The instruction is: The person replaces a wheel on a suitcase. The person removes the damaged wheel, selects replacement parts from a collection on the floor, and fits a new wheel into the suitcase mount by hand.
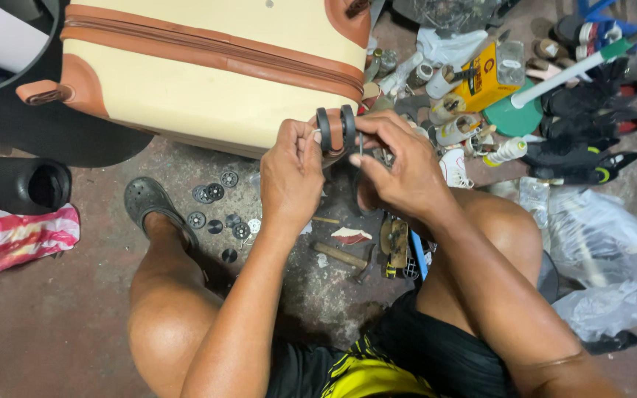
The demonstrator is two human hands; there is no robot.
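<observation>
A cream hard-shell suitcase (pixel 208 66) with brown trim lies on its side on the concrete floor. At its lower corner sits a black double wheel (pixel 335 127). My left hand (pixel 291 177) pinches the wheel's left side with thumb and fingers. My right hand (pixel 399 166) grips the wheel's right side and presses a thin dark tool against the axle. Both hands meet at the wheel, just above my knees.
Several loose black wheels and discs (pixel 219 210) lie by my left sandal (pixel 149 199). A hammer (pixel 344 256) and small tools rest between my legs. Tape rolls, a yellow box (pixel 484 77), black shoes (pixel 591 133) and plastic bags (pixel 599 250) crowd the right side.
</observation>
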